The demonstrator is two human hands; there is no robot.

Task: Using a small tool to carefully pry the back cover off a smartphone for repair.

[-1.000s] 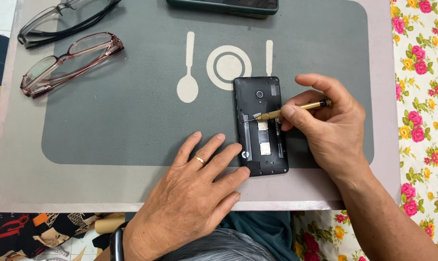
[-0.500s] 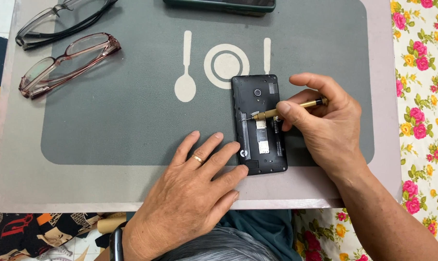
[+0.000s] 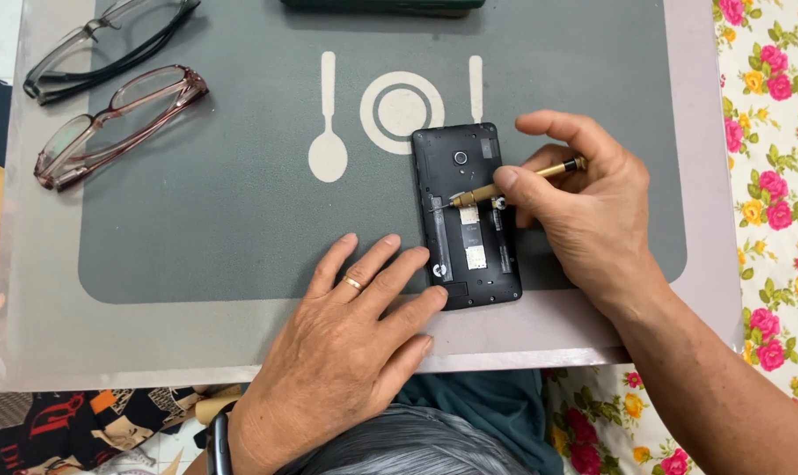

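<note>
near the mat's [image 3: 197,255] front edge lies a black phone [image 3: 465,220], back cover off. right hand [image 3: 584,211] pinches a slim brass screwdriver [image 3: 505,186]; left hand [image 3: 346,352], fingers flat and spread, steadies the phone's side.

Mat [image 3: 241,246] on bench [image 3: 698,176]. Phone [image 3: 465,215] on mat, right of centre, near its front edge. Left hand [image 3: 351,352] flat on mat, front-left of phone, fingertips touching phone's left edge. Right hand [image 3: 584,211] right of phone, partly over it. Screwdriver [image 3: 513,183] in right hand, tip on phone's middle. Two pairs of glasses at far left: one [image 3: 117,123] on mat's corner, other [image 3: 109,44] behind it. Second device [image 3: 381,5] at mat's back edge, behind phone.
</note>
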